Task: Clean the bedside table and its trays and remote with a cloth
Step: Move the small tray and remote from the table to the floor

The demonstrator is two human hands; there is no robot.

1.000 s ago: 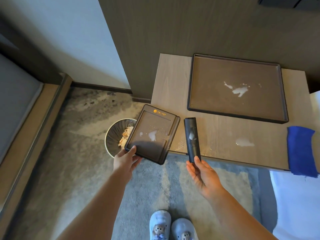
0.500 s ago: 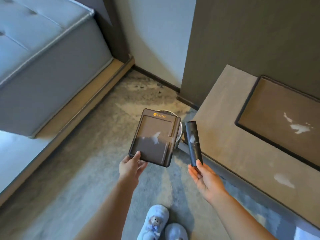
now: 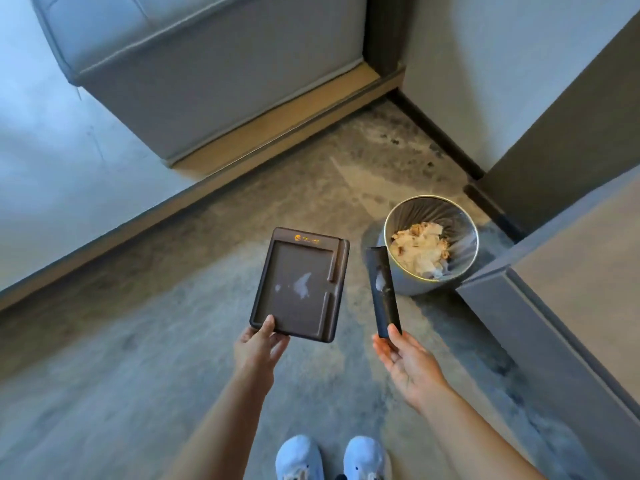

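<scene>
- The left hand (image 3: 259, 348) grips the near-left corner of a small brown tray (image 3: 294, 268), thumb on the rim, holding it above the carpeted floor (image 3: 138, 358); 1 white smear marks its well.
- The right hand (image 3: 405, 362) pinches the near end of a black remote (image 3: 382, 306), also smeared white.
- A waste bin (image 3: 433, 251) stands on the floor beside the desk's (image 3: 581, 271) corner.

Round bin (image 3: 408, 287) on carpet (image 3: 138, 341), lined w/ bag (image 3: 433, 210), crumpled paper (image 3: 419, 249) inside. Grey padded furniture (image 3: 214, 81) top left, wood plinth (image 3: 277, 133) under. Pale blue slippers (image 3: 299, 457) btm centre.
</scene>
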